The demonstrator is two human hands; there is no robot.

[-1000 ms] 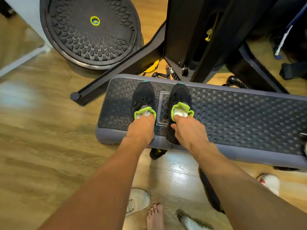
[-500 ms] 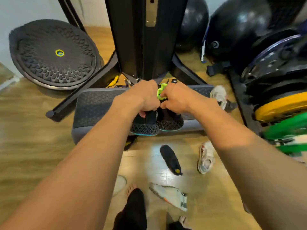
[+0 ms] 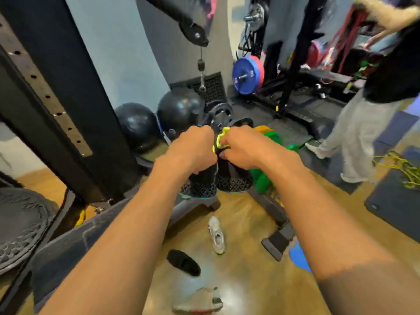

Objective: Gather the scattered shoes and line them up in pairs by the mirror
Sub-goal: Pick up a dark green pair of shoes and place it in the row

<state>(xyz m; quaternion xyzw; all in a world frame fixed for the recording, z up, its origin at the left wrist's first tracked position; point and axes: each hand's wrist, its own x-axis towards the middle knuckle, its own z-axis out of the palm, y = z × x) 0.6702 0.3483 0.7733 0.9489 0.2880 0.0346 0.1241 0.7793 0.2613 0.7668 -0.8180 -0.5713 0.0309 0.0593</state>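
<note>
left hand (image 3: pixel 193 151): grips black shoe (image 3: pixel 201 183) | right hand (image 3: pixel 243 148): grips second black shoe (image 3: pixel 234 178)

Your left grip (image 3: pixel 193 151) and right grip (image 3: pixel 245 148) hide the uppers of the black shoes (image 3: pixel 234 181); only soles and green collars show. The pale shoe (image 3: pixel 197 301) by the bottom edge is blurred. The bystander (image 3: pixel 363 133) is cut off at the top edge.

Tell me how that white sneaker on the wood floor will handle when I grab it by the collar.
The white sneaker is probably light: the left hand and right hand each hold a similar black sneaker. By the collar it will likely hang toe-down, as those seem to. Seemingly resting on its sole, it should not roll.
</note>
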